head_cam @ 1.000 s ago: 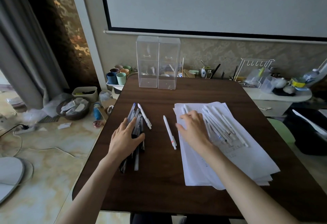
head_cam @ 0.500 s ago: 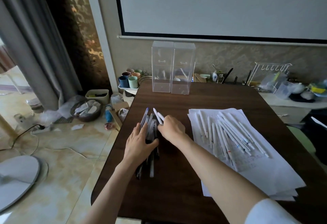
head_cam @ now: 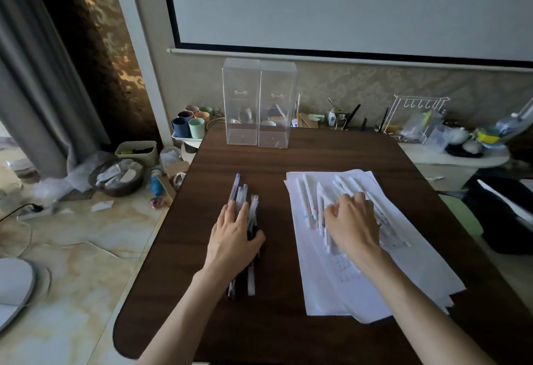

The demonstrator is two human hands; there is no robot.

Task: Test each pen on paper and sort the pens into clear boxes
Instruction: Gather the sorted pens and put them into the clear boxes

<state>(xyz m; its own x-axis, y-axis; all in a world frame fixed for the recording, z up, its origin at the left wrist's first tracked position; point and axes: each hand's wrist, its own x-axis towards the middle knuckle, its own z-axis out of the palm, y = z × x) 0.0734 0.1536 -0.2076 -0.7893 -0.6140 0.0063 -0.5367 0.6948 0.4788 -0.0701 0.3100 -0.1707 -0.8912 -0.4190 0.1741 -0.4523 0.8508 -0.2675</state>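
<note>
Left side of table (head_cam: 288, 321): bundle of dark and clear-barrelled pens (head_cam: 241, 195), lying lengthwise, untested by appearance. Left hand (head_cam: 233, 238): flat on the bundle, fingers straight, thumb spread to the right, pressing and gripping nothing. Far edge, centre: two clear boxes (head_cam: 242, 122) (head_cam: 277, 125), upright, touching side by side; no sorted pens visible inside, so sorting is judged not begun. Right of centre: white pens (head_cam: 309, 197), scattered on the paper stack (head_cam: 409, 272). Right hand (head_cam: 353, 227): knuckles up, fingers curled down among the white pens; whether it pinches one cannot be told. Fresh test marks on the paper: none discernible. Remaining: practically the whole task.
</note>
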